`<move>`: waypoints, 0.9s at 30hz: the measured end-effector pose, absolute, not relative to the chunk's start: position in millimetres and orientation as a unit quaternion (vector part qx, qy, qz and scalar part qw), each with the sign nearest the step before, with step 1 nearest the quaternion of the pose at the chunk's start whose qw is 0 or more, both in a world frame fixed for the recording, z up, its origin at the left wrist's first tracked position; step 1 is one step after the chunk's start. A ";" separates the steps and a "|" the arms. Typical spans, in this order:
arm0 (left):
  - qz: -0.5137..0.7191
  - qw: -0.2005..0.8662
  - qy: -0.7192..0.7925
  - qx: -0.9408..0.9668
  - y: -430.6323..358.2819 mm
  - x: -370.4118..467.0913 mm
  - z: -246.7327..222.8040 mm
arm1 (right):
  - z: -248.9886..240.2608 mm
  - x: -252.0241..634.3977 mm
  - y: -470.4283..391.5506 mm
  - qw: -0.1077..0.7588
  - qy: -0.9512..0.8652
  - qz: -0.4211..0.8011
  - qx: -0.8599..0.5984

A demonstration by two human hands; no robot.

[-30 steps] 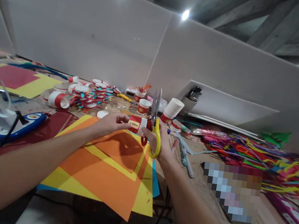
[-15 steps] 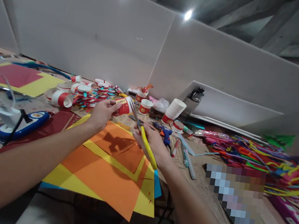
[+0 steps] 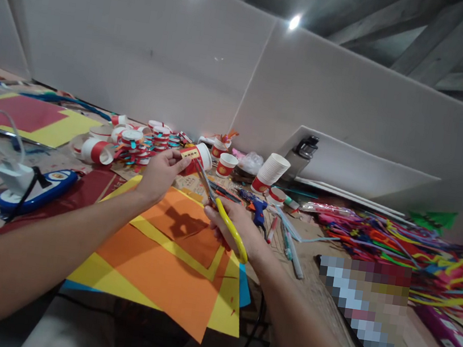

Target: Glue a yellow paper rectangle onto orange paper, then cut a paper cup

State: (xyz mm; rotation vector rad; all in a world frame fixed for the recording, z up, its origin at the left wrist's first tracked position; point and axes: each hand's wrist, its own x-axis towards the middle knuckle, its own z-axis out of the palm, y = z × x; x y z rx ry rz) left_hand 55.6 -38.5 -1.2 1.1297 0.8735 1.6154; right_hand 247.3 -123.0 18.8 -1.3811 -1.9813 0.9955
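Note:
My left hand is closed around a red and white paper cup, held tilted above the paper sheets with its white end toward the right. In my right hand is a pair of scissors with yellow handles. The blades point up and left, with their tips at the cup's red side. Whether they have cut into it I cannot tell. Beneath both hands lie orange sheets and yellow sheets, with the shadow of the hands on them.
Behind the hands stand a paper cup, a stack of cups and a dark bottle. Cut cups lie at the left, near a blue power strip. A blue glue gun and colourful pipe cleaners are at the right.
The scissor blades have moved down from the cup's white end to its red side. The cup has turned slightly in my left hand, and its white end shows more.

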 end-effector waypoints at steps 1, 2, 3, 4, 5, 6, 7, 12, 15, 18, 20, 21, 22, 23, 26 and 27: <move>0.657 0.461 0.362 0.474 -38.5 54.8 -1.2 | 18.6 247.3 -123.0 0.261 -0.728 0.370 -0.515; 0.653 0.442 0.371 0.490 -38.7 53.9 -1.0 | 18.3 247.4 -123.0 0.260 -0.726 0.370 -0.518; 0.648 0.418 0.382 0.509 -39.1 52.8 -0.4 | 17.9 247.5 -122.9 0.259 -0.726 0.369 -0.519; 0.642 0.393 0.392 0.529 -39.9 51.8 0.6 | 17.6 247.7 -122.8 0.260 -0.727 0.368 -0.518; 0.634 0.371 0.401 0.547 -40.9 50.9 2.0 | 17.1 248.0 -122.6 0.262 -0.728 0.366 -0.516; 0.627 0.356 0.407 0.561 -42.1 50.2 3.5 | 16.6 248.2 -122.4 0.266 -0.731 0.361 -0.514; 0.621 0.348 0.411 0.570 -43.4 49.9 5.0 | 16.0 248.4 -122.0 0.269 -0.734 0.354 -0.513; 0.619 0.404 0.388 0.551 -44.7 51.9 6.2 | 13.0 248.2 -118.2 0.274 -0.756 0.312 -0.507; 0.634 0.479 0.344 0.500 -41.8 53.3 4.8 | 11.5 246.9 -115.0 0.271 -0.765 0.289 -0.507; 0.633 0.534 0.312 0.465 -38.8 52.4 5.0 | 10.8 245.0 -112.8 0.277 -0.767 0.271 -0.511; 0.638 0.531 0.307 0.465 -36.8 51.1 4.4 | 11.1 243.7 -112.7 0.278 -0.770 0.267 -0.509; 0.643 0.516 0.312 0.471 -35.9 50.6 3.6 | 11.4 243.1 -112.9 0.278 -0.771 0.267 -0.507; 0.647 0.499 0.321 0.479 -35.1 50.3 2.4 | 11.7 242.6 -113.2 0.278 -0.772 0.266 -0.506; 0.650 0.481 0.331 0.487 -34.5 50.3 1.1 | 11.9 242.1 -113.6 0.280 -0.772 0.266 -0.506; 0.643 0.458 0.355 0.501 -34.8 52.0 -1.3 | 11.3 241.0 -114.0 0.289 -0.767 0.265 -0.507; 0.642 0.460 0.356 0.499 -35.5 52.9 -1.0 | 10.6 240.7 -113.9 0.292 -0.766 0.264 -0.508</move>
